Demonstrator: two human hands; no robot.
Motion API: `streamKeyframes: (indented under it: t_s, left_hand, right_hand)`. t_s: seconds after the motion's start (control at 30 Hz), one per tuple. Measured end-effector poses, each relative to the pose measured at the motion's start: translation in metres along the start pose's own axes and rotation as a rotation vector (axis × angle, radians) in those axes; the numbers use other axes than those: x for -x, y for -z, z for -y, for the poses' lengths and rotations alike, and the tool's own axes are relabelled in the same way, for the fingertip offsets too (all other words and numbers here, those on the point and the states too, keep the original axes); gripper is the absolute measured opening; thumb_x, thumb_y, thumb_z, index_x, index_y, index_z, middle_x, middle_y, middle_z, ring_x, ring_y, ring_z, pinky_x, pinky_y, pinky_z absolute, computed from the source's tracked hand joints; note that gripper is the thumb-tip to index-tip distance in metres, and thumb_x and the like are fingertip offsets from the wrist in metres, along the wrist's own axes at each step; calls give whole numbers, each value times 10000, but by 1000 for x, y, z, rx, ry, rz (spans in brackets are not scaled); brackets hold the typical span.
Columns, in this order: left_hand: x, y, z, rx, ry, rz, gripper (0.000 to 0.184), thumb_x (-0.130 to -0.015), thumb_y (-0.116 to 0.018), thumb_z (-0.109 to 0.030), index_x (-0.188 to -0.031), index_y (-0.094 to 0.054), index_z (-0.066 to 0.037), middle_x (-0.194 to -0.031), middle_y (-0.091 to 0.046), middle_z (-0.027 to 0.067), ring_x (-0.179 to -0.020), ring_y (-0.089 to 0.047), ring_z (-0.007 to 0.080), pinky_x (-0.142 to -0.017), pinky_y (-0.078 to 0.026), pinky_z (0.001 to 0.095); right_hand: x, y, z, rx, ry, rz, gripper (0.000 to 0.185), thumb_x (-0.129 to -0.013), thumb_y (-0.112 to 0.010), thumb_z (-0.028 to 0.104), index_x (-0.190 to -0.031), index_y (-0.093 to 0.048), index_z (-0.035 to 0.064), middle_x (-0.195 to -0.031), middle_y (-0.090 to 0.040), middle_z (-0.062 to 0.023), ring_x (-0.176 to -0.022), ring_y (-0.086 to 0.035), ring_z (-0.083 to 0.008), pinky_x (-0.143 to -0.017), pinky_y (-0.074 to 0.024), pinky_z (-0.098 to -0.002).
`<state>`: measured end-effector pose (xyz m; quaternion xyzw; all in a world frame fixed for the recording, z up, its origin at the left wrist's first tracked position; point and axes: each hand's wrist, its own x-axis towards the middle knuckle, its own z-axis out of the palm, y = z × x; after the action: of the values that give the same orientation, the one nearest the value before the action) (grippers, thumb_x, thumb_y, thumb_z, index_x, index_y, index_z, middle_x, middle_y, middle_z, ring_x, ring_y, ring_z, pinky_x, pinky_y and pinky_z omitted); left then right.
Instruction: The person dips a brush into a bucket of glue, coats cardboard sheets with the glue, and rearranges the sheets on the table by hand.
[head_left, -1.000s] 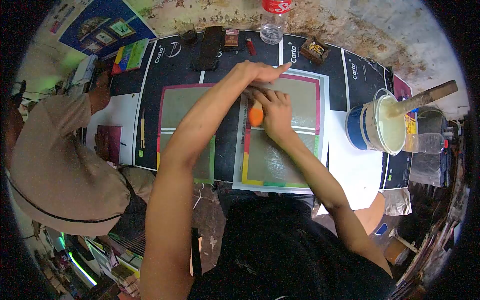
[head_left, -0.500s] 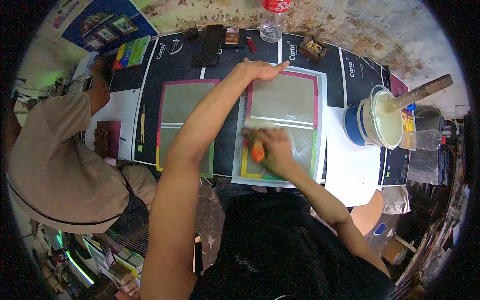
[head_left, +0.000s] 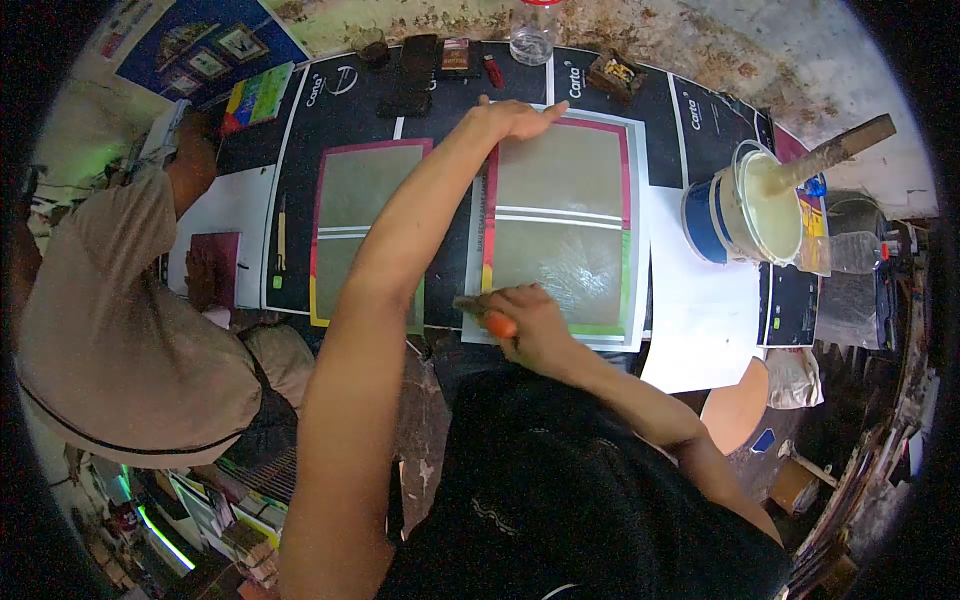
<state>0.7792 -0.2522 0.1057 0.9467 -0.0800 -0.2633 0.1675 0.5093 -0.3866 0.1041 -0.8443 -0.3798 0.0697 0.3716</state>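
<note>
A sheet with a grey panel (head_left: 560,170) and a coloured border lies on the table, on a larger pale sheet. Wet, shiny streaks show on its lower half. At its top edge my left hand (head_left: 518,119) lies flat with the fingers stretched out, pressing on it. My right hand (head_left: 540,325) is closed round an orange-handled brush (head_left: 500,323), low over the sheet's bottom left corner. The brush head points left and is partly hidden by my fingers. A second similar sheet (head_left: 370,190) lies to the left, partly behind my left forearm.
At right, a bucket (head_left: 735,215) of pale, creamy liquid holds a wooden stick (head_left: 840,155). White paper (head_left: 705,340) lies before it. A bottle (head_left: 532,45), a red lighter (head_left: 493,70) and a small box (head_left: 615,75) stand along the back. Another person (head_left: 120,330) sits at left.
My right hand has moved the brush down and slightly left, from mid-sheet to the bottom left corner. My left hand stays at the top edge. The view has shifted slightly.
</note>
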Motion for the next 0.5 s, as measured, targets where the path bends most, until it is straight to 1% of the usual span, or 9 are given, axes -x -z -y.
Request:
streamKeyframes:
  t_s: [0.03,0.1,0.13,0.2,0.3,0.4,0.5]
  left_hand:
    - [2,-2,0,-3,8,-31,1000,-814,-53,-801,-1298,-549,-82,-1428,-414,168,-1408,-234,324,-1120,-21,606]
    - [10,3,-5,6,11,29,1005,-811,-60,-805,-1322,-520,-71,-1446,-383,173,-1410,-222,330,-1122,-12,601]
    - [15,6,-9,9,10,56,1009,-810,-63,-807,-1334,-505,-66,-1455,-368,176,-1412,-216,332,-1123,-8,598]
    - [14,4,-10,-5,9,37,1004,-812,-63,-804,-1355,-478,-69,-1472,-338,171,-1413,-210,333,-1124,1,595]
    - [10,3,-12,-23,26,34,993,-816,-57,-798,-1387,-434,-79,-1490,-303,167,-1417,-198,330,-1126,12,588]
    - [13,0,-9,-11,23,44,978,-820,-51,-793,-1403,-413,-96,-1494,-293,169,-1420,-190,329,-1128,10,582]
    - [7,-1,-9,-20,28,29,967,-821,-50,-792,-1407,-409,-112,-1495,-292,169,-1420,-190,329,-1131,4,577]
  right_hand:
    - [-2,11,-1,46,10,-76,469,-680,-666,72,-1140,-599,133,-1001,-608,-96,-924,-561,-303,-789,-433,-426]
    - [-20,33,-16,134,27,-226,469,-683,-667,77,-1143,-598,139,-1010,-605,-93,-935,-557,-303,-798,-430,-431]
    - [-33,35,-26,193,-28,-273,482,-655,-678,72,-1126,-591,123,-1024,-603,-110,-949,-554,-315,-818,-425,-431]
    - [-55,33,-41,319,-137,-373,510,-600,-700,62,-1094,-577,91,-1051,-598,-142,-979,-547,-340,-857,-413,-431]
    - [-22,-22,-30,370,-60,-284,488,-627,-695,63,-1100,-578,85,-1047,-601,-144,-972,-553,-331,-855,-419,-422]
    - [15,-20,10,150,-39,33,484,-649,-683,64,-1119,-567,81,-1073,-588,-149,-1002,-546,-327,-862,-418,-425]
    - [15,8,6,-102,-22,78,454,-665,-675,72,-1107,-573,79,-1066,-590,-139,-1018,-545,-326,-869,-420,-427]
